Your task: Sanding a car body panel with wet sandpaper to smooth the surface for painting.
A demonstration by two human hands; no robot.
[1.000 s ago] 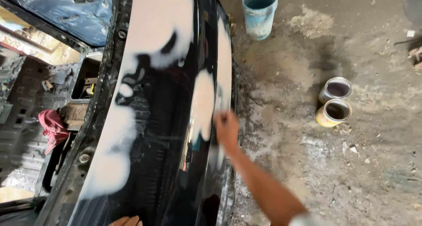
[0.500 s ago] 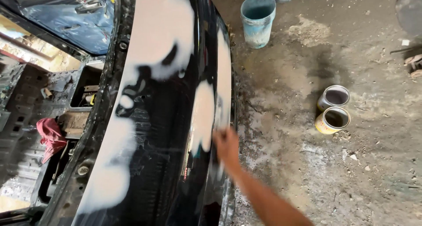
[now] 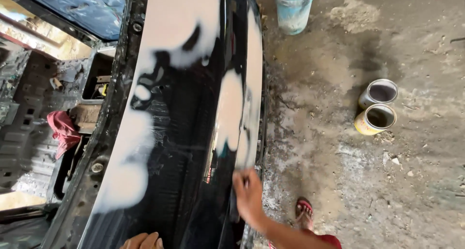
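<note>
— Where is the right hand (image 3: 248,194)?
— Pressed flat, fingers together, on the black car panel (image 3: 189,132) at its right edge, below the pale filler patches (image 3: 229,111).
— And the left hand (image 3: 141,241)?
— Only its fingertips show on the panel's lower end; its grip can't be told.

Glossy black metal car panel (image 3: 189,147) showing matt pale filler patches (image 3: 179,26), rough dusty concrete floor (image 3: 339,132) lying alongside, metal tins (image 3: 378,106) shining dully, scuffed plastic bucket (image 3: 294,9).

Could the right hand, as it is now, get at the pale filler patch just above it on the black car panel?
Probably yes. The right hand lies flat on the black car panel, just below the pale filler patch, with only bare panel between them and nothing in the way.
</note>
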